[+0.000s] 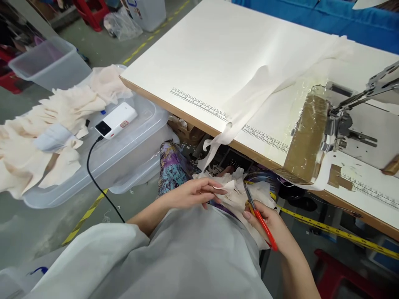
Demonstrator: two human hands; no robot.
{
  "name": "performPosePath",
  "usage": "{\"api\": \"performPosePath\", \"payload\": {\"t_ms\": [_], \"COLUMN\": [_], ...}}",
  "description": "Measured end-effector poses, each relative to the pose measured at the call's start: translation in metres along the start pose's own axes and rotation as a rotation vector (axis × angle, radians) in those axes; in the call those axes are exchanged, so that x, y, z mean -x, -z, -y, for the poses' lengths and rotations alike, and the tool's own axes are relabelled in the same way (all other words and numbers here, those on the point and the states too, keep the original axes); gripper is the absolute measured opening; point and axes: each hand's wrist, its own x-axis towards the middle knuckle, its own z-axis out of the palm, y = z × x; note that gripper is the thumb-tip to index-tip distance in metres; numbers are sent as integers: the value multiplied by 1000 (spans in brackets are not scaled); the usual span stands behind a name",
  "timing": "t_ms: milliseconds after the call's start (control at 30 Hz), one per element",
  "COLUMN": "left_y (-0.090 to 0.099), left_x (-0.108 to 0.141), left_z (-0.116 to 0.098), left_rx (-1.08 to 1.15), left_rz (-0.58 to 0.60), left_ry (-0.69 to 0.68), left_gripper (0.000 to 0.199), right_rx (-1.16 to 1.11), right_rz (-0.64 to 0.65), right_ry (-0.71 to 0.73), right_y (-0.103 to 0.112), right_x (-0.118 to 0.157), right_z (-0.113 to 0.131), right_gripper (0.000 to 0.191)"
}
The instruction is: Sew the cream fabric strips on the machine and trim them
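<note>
Pale thin fabric (260, 192) lies bunched over the lap, below the table's front edge. My left hand (195, 192) is at its left side, fingers closed on a piece of it. Red-handled scissors (264, 227) are in my right hand (272, 224), their blades pointing up and left over the fabric. A long white strip (249, 97) runs across the white table (215, 41) and hangs over its edge above my left hand. The sewing machine (343, 124) stands at the table's right.
A white device (116, 119) with a black cable sits on a clear plastic lid (145, 110) at left, beside ruffled cream fabric (59, 108). A yellow tape measure (339, 233) hangs at the right. Behind are a clear bin (56, 62) and a red stool (92, 12).
</note>
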Motion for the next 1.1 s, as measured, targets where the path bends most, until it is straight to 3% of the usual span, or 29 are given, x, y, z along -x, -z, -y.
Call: {"api": "performPosePath", "payload": {"t_ms": [67, 167, 233, 367, 500, 867, 1100], "left_y": [-4, -4, -4, -5, -4, -6, -8], "left_x": [-8, -17, -19, -20, -23, -27, -27], "left_z": [-9, -11, -9, -8, -6, 0, -3], "left_rx": [-205, -402, -309, 84, 273, 317, 305], "left_rz": [-115, -265, -229, -86, -83, -161, -178], "left_ry": [-68, -154, -106, 109, 193, 212, 197], "left_gripper": [29, 31, 34, 44, 52, 52, 53], "right_rx": [12, 62, 89, 103, 110, 124, 246], "right_rz": [29, 91, 143, 217, 263, 310, 218], "right_ry": [3, 15, 16, 8, 32, 38, 33], "right_y": [2, 5, 7, 8, 8, 5, 0], "right_x": [-1, -2, -3, -9, -18, -27, -24], "right_z": [4, 9, 11, 14, 17, 22, 22], "right_gripper": [41, 41, 41, 43, 45, 45, 45]}}
